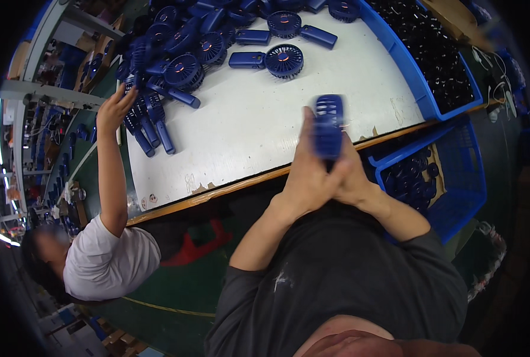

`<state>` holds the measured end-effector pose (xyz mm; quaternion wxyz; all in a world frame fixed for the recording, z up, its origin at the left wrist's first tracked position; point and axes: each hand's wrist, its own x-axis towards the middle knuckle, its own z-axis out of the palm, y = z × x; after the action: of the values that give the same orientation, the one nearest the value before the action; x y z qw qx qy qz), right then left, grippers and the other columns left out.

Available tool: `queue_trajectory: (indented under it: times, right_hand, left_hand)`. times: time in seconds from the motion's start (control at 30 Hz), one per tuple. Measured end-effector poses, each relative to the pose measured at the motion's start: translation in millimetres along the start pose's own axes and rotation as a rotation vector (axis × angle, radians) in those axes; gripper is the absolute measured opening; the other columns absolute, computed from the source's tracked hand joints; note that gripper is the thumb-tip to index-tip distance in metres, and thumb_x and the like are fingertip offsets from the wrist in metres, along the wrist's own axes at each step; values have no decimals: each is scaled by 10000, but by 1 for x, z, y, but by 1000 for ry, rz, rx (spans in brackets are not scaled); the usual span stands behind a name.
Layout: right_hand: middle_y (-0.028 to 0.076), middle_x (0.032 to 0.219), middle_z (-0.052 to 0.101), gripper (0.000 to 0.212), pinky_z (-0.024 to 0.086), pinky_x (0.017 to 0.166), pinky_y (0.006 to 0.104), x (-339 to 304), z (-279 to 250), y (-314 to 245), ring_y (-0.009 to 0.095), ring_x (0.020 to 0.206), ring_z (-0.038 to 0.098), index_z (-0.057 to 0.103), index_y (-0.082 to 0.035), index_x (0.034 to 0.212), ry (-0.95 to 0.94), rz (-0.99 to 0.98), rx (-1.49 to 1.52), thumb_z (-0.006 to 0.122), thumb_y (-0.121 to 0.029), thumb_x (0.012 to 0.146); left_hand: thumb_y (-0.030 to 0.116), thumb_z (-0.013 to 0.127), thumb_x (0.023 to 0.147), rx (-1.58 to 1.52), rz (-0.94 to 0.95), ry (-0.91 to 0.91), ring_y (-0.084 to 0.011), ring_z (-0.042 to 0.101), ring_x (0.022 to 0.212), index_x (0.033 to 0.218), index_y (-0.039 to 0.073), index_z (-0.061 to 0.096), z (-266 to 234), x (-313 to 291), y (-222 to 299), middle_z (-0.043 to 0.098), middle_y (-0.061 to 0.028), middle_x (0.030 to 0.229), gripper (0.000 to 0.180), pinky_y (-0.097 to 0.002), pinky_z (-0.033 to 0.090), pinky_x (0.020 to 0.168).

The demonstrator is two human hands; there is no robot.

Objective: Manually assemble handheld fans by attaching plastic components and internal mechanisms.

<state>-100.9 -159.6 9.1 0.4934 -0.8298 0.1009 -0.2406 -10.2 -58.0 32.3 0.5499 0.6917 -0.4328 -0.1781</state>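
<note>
Both hands, left hand (305,172) and right hand (349,175), clasp a blurred blue fan (328,126) above the white table's (265,125) near edge | right: blue basket (455,172) of dark parts | far: blue fan pile (182,53), co-worker's hand (114,109) reaching in.

Blue handheld fan (328,126), slatted grille, motion-blurred, upright above white table edge, clasped between both hands.

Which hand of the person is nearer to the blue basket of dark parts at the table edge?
Right. The right hand is beside the blue basket; the left hand is farther away, both hands gripping the blue fan.
</note>
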Motion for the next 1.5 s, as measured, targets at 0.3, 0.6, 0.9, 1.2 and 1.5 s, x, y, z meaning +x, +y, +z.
queue_trajectory:
  times: [0.3, 0.6, 0.9, 1.2, 1.5]
  right_hand:
    - [109, 1065, 618, 490, 466, 917, 322, -158, -118, 158, 207, 975, 604, 528, 45, 1269, 649, 526, 6, 641, -107, 817]
    - [311, 1134, 646, 487, 474, 971, 451, -288, -176, 277, 436, 1095, 623, 593, 95, 1188, 258, 1048, -724, 700, -205, 820]
    - [145, 1319, 551, 555, 487, 972, 344, -73, -48, 44, 207, 1147, 587, 445, -6, 1406, -68, 430, 566, 675, -80, 907]
    - [232, 984, 625, 408, 531, 746, 461, 3, -20, -1, 412, 835, 634, 568, 25, 1090, -316, -160, -316, 728, -275, 864]
    - [220, 893, 705, 312, 547, 775, 414, 173, -201, 61, 339, 866, 703, 648, 9, 1066, 206, 71, -649, 695, -223, 863]
  left_hand:
    - [113, 584, 853, 956, 73, 38, -399, 269, 1452, 1479, -10, 353, -122, 130, -124, 349, -214, 1535, 678, -526, 238, 1177]
    - [227, 724, 769, 881, -78, -224, -370, 608, 1049, 1188, -32, 568, -114, 156, -88, 622, -222, 1144, 517, -432, 477, 955]
    - [167, 773, 816, -853, -390, 123, -214, 599, 1073, 1349, -5, 437, 17, 10, -36, 636, -110, 1121, 653, -344, 492, 948]
    - [635, 389, 977, -1340, -546, -11, -364, 522, 1277, 1366, 1, 476, 1, 11, -40, 584, -243, 1293, 748, -478, 433, 1076]
    - [250, 810, 790, -1216, -353, -109, -313, 606, 1119, 1397, -63, 391, 1, 2, -21, 615, -166, 1119, 801, -484, 529, 968]
